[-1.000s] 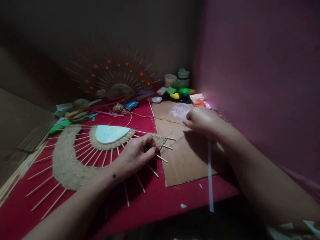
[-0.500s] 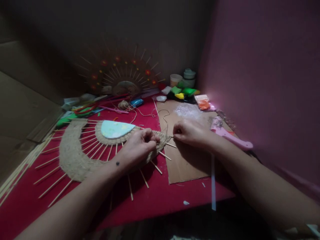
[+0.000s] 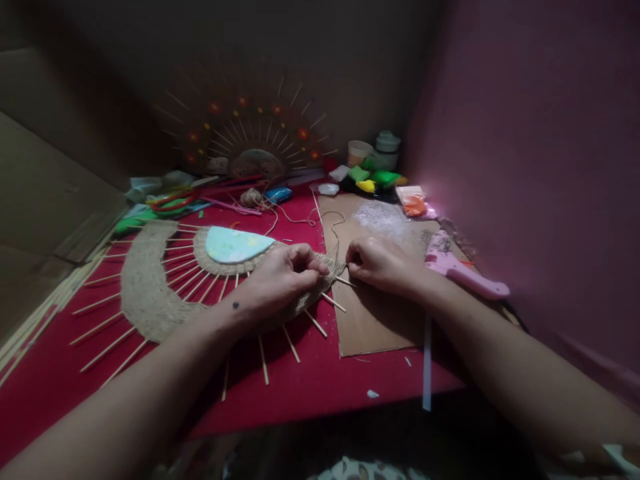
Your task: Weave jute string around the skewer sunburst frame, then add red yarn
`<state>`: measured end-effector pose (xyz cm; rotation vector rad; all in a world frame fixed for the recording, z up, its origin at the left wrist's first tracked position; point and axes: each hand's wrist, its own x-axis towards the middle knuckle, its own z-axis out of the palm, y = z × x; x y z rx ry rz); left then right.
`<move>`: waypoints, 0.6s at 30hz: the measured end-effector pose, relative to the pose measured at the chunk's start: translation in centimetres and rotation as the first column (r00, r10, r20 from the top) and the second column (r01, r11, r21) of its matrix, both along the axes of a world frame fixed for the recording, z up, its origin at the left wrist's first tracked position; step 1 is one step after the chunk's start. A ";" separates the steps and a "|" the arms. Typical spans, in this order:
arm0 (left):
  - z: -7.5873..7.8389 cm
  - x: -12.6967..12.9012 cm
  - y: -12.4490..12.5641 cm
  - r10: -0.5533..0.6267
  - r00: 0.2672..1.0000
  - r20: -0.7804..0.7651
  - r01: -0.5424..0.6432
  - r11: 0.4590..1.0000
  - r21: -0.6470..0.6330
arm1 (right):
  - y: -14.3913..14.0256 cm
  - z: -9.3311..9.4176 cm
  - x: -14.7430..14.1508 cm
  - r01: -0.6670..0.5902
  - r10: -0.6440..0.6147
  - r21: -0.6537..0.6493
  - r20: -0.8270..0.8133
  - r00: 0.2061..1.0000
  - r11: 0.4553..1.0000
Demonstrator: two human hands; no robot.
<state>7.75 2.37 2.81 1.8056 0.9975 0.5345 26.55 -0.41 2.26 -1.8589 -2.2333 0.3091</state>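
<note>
Two hands work at the right end of a woven fan (image 3: 145, 287) on the red surface (image 3: 305, 393): the left hand (image 3: 283, 275) curls around the weave, and the right hand (image 3: 377, 263) is pinched narrow beside it. Whether stick or twine (image 3: 341, 219) sits in that pinch is hidden.
</note>
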 end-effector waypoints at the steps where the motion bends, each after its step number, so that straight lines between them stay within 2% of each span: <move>1: 0.0 -0.1 0.0 -0.018 0.999 0.027 0.018 1.000 -0.003 | 0.0 0.1 0.0 -0.003 0.003 -0.003 -0.009 1.000 1.000; 4: -0.2 -0.3 -0.1 -0.050 0.995 0.081 0.052 0.998 -0.026 | 0.0 0.2 0.1 -0.014 0.013 -0.016 -0.045 0.999 1.000; 11: -0.5 -1.2 -0.8 -0.085 0.985 0.153 0.122 0.960 -0.252 | 0.0 0.1 0.4 -0.059 0.058 -0.023 -0.055 0.997 0.998; 18: 0.3 -2.2 -1.7 -0.040 0.990 0.136 0.069 0.975 -0.213 | 0.0 -0.1 0.3 -0.030 0.030 0.004 -0.005 1.000 1.000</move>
